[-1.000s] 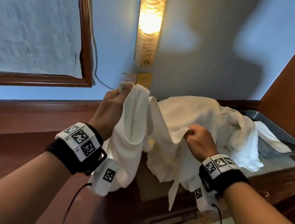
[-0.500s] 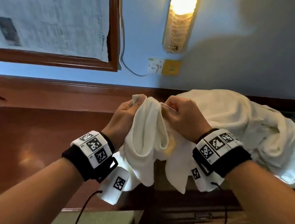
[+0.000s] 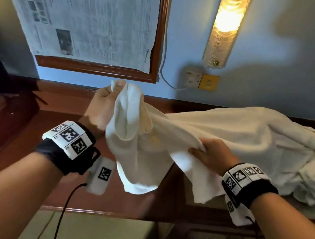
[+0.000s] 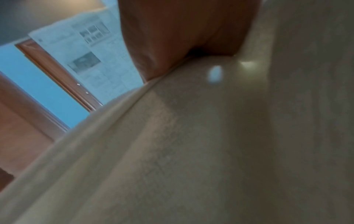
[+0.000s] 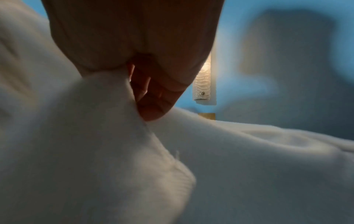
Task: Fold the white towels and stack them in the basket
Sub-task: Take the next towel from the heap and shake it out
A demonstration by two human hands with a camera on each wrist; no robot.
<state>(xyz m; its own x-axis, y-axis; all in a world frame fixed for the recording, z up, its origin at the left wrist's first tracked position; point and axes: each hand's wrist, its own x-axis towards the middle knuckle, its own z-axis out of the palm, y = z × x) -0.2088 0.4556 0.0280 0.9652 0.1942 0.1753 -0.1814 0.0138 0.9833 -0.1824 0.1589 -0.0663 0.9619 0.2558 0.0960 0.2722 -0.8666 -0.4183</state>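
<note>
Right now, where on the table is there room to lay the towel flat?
The bare wood left of the left hand, below the framed newspaper, is free. The right side is crowded with the towel heap.

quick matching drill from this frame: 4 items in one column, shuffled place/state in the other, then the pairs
Items
1. left hand
2. right hand
3. wall lamp
4. framed newspaper

Place or state
A. lit, on the wall above the sockets
B. grips the white towel along its edge, lower
C. on the wall, upper left
D. holds a bunched towel corner, raised

Pairs: 1-D, 2-B, 3-A, 4-C
</note>
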